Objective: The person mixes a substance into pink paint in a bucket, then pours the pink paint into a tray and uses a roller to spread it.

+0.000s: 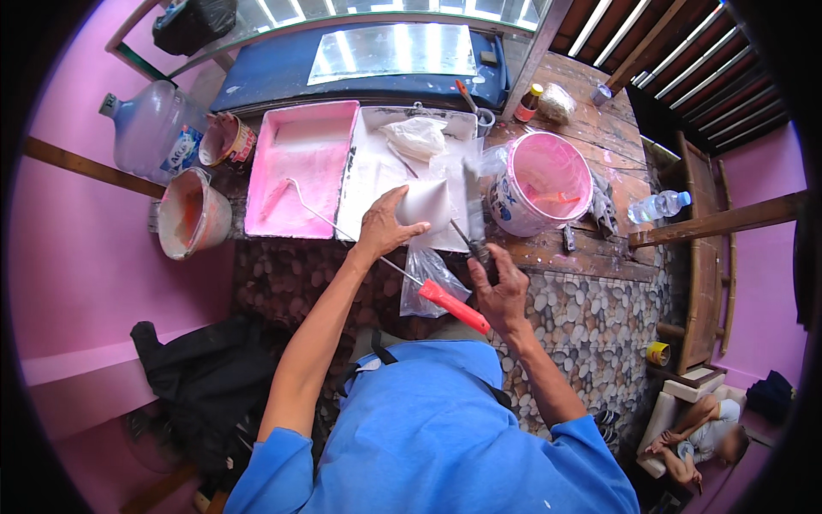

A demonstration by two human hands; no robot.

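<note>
My left hand (390, 224) is closed round the side of a smooth white piece (425, 202), cup-like or curled in shape, above the white tray (364, 195). My right hand (502, 289) grips a dark-handled tool (480, 254) just to the right of it. The tool's long grey upper part is blurred, so its kind is unclear. Below my hands, a paint roller (454, 306) with a red handle slants out from the pink paint tray (301, 224). A crumpled white plastic bag (415, 137) lies in the white tray.
A large paint bucket (519, 201) with pink inside stands right of the trays. At left are a big water jug (158, 128) and a paint-stained pail (193, 214). A clear plastic bag (432, 287) hangs at the table edge. A person (706, 437) sits at lower right.
</note>
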